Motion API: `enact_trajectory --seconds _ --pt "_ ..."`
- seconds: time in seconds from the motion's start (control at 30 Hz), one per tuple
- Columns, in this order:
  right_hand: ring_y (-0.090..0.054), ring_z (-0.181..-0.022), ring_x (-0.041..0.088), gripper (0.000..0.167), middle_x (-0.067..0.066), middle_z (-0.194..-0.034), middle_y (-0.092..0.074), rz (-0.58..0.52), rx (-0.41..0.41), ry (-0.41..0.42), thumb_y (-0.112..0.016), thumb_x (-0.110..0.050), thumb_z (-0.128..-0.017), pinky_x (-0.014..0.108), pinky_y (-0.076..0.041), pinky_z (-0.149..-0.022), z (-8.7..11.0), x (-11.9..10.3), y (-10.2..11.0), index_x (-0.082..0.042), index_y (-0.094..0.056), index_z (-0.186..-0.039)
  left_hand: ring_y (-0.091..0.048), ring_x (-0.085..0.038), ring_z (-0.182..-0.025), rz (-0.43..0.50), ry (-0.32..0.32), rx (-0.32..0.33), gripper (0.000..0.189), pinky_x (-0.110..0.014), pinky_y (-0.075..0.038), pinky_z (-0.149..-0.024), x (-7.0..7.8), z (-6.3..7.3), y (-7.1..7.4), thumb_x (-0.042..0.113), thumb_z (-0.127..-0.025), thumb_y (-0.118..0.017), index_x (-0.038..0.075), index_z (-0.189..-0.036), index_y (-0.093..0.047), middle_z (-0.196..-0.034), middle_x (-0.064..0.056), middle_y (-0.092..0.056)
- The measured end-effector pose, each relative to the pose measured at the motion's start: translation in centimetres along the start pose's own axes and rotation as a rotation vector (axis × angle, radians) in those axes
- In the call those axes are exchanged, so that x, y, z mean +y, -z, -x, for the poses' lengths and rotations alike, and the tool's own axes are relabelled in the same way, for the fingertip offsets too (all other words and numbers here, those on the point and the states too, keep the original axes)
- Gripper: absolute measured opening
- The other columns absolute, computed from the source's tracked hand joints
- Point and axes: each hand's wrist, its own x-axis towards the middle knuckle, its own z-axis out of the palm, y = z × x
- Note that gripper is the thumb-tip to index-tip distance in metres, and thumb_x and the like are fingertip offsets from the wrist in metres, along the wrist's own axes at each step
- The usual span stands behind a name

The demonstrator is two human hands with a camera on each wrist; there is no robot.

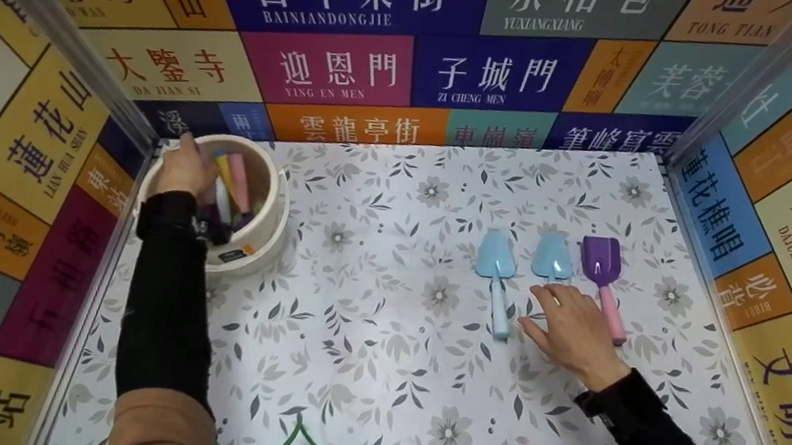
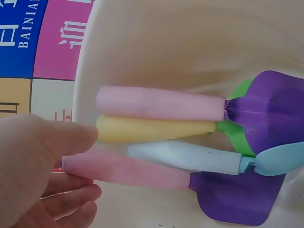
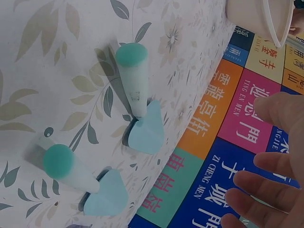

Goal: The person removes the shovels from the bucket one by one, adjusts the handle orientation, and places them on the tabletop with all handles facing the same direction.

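In the head view, with the picture's centre as the clock's hub, a cream bucket (image 1: 262, 238) is standing at nine o'clock on the flower-patterned table (image 1: 370, 310), coloured handles crowding inside it. The left hand (image 1: 183, 170) is hanging over the bucket's ten o'clock side. Three scoops are lying between three and four o'clock: the left blue scoop (image 1: 497, 284), the middle blue scoop (image 1: 553, 255) and, farthest right, the purple scoop (image 1: 601, 261), its pink handle pointing toward five o'clock. At four o'clock the right hand (image 1: 574, 331) is hovering, hiding the middle blue scoop's handle.

In the left wrist view, the left hand is showing at eight o'clock, its thumb and fingers pinching the end of the lower pink handle (image 2: 137, 172), whose purple blade (image 2: 240, 202) is pointing toward four o'clock. Above it inside the bucket, a pale blue handle (image 2: 190, 156), a yellow handle (image 2: 156, 129) and an upper pink handle (image 2: 159, 102) are lying close together.

In the right wrist view, the right hand is spreading wide at four o'clock, apart from two blue scoops lying at eleven and seven o'clock.
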Motion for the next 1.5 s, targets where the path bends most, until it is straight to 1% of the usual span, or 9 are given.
enact_trajectory --seconds 0.1,0.3,0.57,0.8,0.93,1.07,1.2,1.33,1.5 --pt "-0.069 -0.097 0.046 0.049 0.026 -0.107 -0.071 0.002 -0.003 -0.002 -0.084 -0.025 -0.085 0.056 -0.058 -0.08 0.0 -0.1 0.1 0.005 -0.066 -0.119 -0.047 -0.058 -0.138 0.006 0.012 0.004 0.054 -0.064 -0.041 -0.116 0.1 0.1 0.1 0.014 -0.107 -0.047 -0.008 -0.153 -0.029 -0.142 -0.043 -0.049" --pt "-0.068 -0.096 0.045 0.048 0.025 -0.106 -0.07 -0.011 -0.002 -0.006 -0.084 -0.024 -0.085 0.057 -0.058 -0.079 0.0 -0.1 0.2 0.005 -0.066 -0.118 -0.038 -0.06 -0.144 -0.01 0.002 -0.047 0.063 -0.065 -0.036 -0.12 0.5 0.4 0.8 0.01 -0.108 -0.047 -0.011 -0.16 -0.018 -0.15 -0.045 -0.041" --pt "-0.068 -0.094 0.045 0.047 0.025 -0.105 -0.07 -0.006 0.011 0.004 -0.084 -0.025 -0.084 0.057 -0.058 -0.075 0.1 0.1 0.0 0.005 -0.066 -0.116 -0.043 -0.06 -0.137 -0.102 -0.076 -0.047 0.046 -0.064 -0.039 -0.118 -0.3 1.3 1.6 0.011 -0.1 -0.052 -0.018 -0.135 -0.05 -0.139 -0.043 -0.052" --pt "-0.068 -0.098 0.045 0.048 0.025 -0.107 -0.07 -0.008 -0.009 -0.007 -0.085 -0.024 -0.085 0.056 -0.059 -0.078 0.1 0.0 0.3 0.005 -0.066 -0.118 -0.049 -0.06 -0.13 -0.14 -0.102 -0.063 0.046 -0.064 -0.041 -0.114 -1.0 1.8 1.6 0.019 -0.098 -0.052 -0.017 -0.125 -0.057 -0.133 -0.043 -0.056" --pt "-0.069 -0.098 0.045 0.049 0.025 -0.107 -0.071 -0.011 -0.014 -0.004 -0.085 -0.025 -0.085 0.056 -0.059 -0.08 0.1 0.0 0.2 0.005 -0.066 -0.118 -0.052 -0.056 -0.13 -0.142 -0.072 -0.119 0.048 -0.062 -0.043 -0.114 -1.3 2.2 1.3 0.021 -0.1 -0.051 -0.016 -0.132 -0.055 -0.137 -0.041 -0.056" --pt "-0.069 -0.097 0.045 0.049 0.025 -0.107 -0.071 -0.004 -0.013 0.007 -0.085 -0.026 -0.085 0.055 -0.059 -0.081 0.3 -0.1 0.2 0.006 -0.066 -0.118 -0.054 -0.054 -0.129 -0.117 -0.032 -0.14 0.046 -0.06 -0.044 -0.113 -1.6 2.7 1.1 0.015 -0.098 -0.056 -0.015 -0.133 -0.054 -0.137 -0.04 -0.056" --pt "-0.069 -0.095 0.045 0.049 0.025 -0.106 -0.07 -0.005 -0.007 0.006 -0.086 -0.025 -0.084 0.055 -0.059 -0.079 0.4 -0.1 0.3 0.005 -0.066 -0.118 -0.056 -0.054 -0.124 -0.129 -0.043 -0.129 0.039 -0.06 -0.046 -0.111 -1.9 3.0 1.0 0.012 -0.093 -0.062 -0.014 -0.121 -0.058 -0.129 -0.039 -0.06" --pt "-0.069 -0.095 0.045 0.049 0.026 -0.106 -0.07 -0.012 0.0 0.004 -0.085 -0.025 -0.085 0.055 -0.058 -0.076 0.4 -0.2 0.4 0.005 -0.065 -0.117 -0.059 -0.055 -0.115 -0.152 -0.096 -0.09 0.028 -0.062 -0.049 -0.105 -2.6 3.2 1.0 0.011 -0.091 -0.064 -0.012 -0.107 -0.062 -0.116 -0.037 -0.065" --pt "-0.069 -0.095 0.046 0.049 0.026 -0.106 -0.07 -0.013 -0.004 0.003 -0.084 -0.025 -0.085 0.056 -0.058 -0.077 0.4 -0.2 0.5 0.006 -0.066 -0.118 -0.06 -0.055 -0.117 -0.131 -0.084 -0.051 0.028 -0.062 -0.05 -0.104 -3.1 4.1 1.5 0.009 -0.091 -0.064 -0.011 -0.11 -0.064 -0.119 -0.038 -0.065"
